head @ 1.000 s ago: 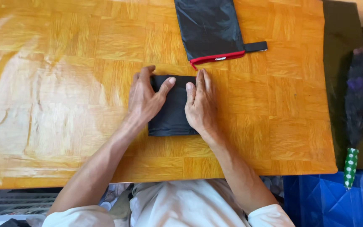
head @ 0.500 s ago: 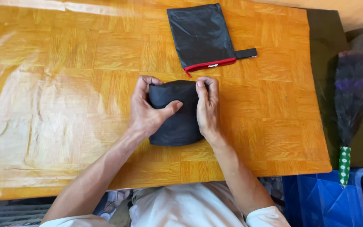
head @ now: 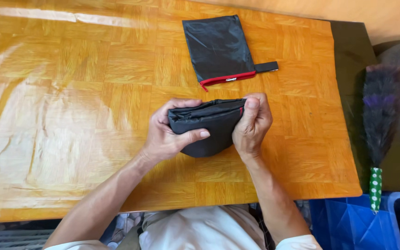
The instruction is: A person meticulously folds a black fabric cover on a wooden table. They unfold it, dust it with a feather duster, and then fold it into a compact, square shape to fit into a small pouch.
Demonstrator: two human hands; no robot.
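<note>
A folded bundle of black fabric is held up off the wooden table between both hands. My left hand grips its left end, thumb across the front. My right hand pinches its right end, where a thin red edge shows. Behind them on the table lies a flat black pouch with a red zipper edge and a short black tab.
A feather duster with a green dotted handle lies off the table's right side on a dark surface. A blue container sits at the lower right. The table's near edge runs just above my lap.
The black fabric was pressed flat on the table under both palms. Now both hands have lifted it and grip its ends as a thicker folded bundle.
</note>
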